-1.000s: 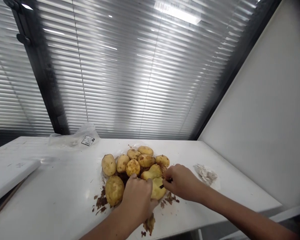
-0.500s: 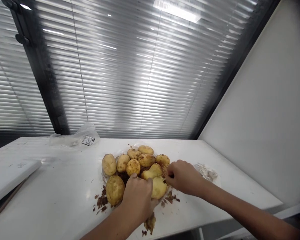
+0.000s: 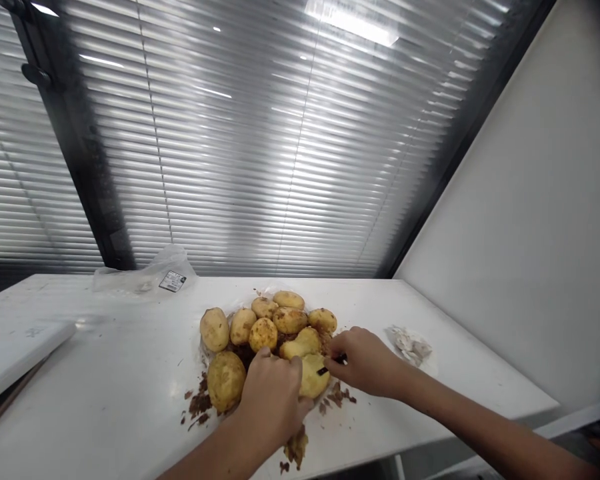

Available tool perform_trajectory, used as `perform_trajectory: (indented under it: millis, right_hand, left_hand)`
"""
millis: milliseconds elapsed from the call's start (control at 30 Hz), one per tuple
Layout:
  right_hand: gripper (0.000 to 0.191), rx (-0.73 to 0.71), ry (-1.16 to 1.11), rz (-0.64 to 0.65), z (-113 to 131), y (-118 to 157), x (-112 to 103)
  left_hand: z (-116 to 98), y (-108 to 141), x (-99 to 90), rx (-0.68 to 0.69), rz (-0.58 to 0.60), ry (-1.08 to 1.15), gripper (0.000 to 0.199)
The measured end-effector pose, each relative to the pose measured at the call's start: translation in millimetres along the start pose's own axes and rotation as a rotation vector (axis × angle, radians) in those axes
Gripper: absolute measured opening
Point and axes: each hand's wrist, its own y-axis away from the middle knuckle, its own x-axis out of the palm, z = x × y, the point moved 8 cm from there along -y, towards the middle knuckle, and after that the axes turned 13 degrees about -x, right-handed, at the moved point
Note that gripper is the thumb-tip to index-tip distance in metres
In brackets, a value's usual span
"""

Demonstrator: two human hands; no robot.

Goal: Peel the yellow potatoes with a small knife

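Observation:
My left hand [image 3: 275,392] is closed round a pale, peeled potato [image 3: 314,377] at the front of the pile, fingers over its left side. In my right hand [image 3: 360,360] is a small dark tool [image 3: 324,371], its narrow tip over the right part of that potato; the rest of the tool is mostly hidden by my fingers. Just behind lies a lumpy, pale yellow potato [image 3: 301,343]. A large potato [image 3: 227,381] sits left of my left hand, and several smaller potatoes [image 3: 263,335] lie behind it on clear plastic.
Brown peel scraps [image 3: 199,404] are scattered round the pile, with more peel [image 3: 296,447] near the front edge. A clear plastic bag [image 3: 147,272] with a label lies back left. A white flat box [image 3: 23,350] stands at left; crumpled white tissue [image 3: 410,345] lies right, near the wall.
My right hand has turned slightly, and the dark tool now shows over the potato's face. My left hand keeps its hold. The whole view has shifted slightly.

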Motion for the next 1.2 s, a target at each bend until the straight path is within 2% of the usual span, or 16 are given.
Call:
perform_trajectory:
  millis: [133,300,467,600,733,833,1000,1133,1200]
  right_hand:
    - [0.026,0.069,0.079,-0.011,-8.7,1.0,-6.0]
    - [0.024,-0.066,-0.036,0.014,7.8,-0.2,-3.7]
    - [0.026,0.014,0.096,-0.002,-2.6,2.7,-4.0]
    - [0.029,-0.046,0.015,-0.032,-7.6,8.3,-3.0]
    - [0.030,-0.011,-0.061,-0.105,-11.9,16.8,-3.3]
    - [0.027,-0.032,-0.102,-0.099,-7.4,18.2,3.1]
    - [0.027,0.049,0.040,-0.100,-13.6,17.2,3.6]
    - [0.029,-0.057,-0.067,-0.095,-5.4,14.1,4.3]
    - [0.027,-0.070,-0.047,-0.089,-4.0,13.8,5.4]
  left_hand:
    - [0.6,-1.0,0.2,-0.006,-0.006,-0.014,0.027]
    - [0.8,0.3,-1.0,-0.010,-0.016,-0.019,0.026]
    - [-0.4,1.1,-1.5,-0.004,-0.015,-0.005,0.029]
    - [0.6,0.0,-1.2,-0.011,-0.022,-0.007,0.028]
    - [1.0,0.2,0.5,-0.009,-0.012,-0.006,0.028]
    - [1.4,1.1,1.0,-0.011,-0.013,-0.015,0.028]
    - [2.2,1.1,0.7,-0.031,-0.002,-0.011,0.027]
    - [1.7,0.9,0.1,-0.043,0.017,-0.002,0.029]
    - [1.9,1.0,0.1,-0.050,0.022,-0.005,0.029]
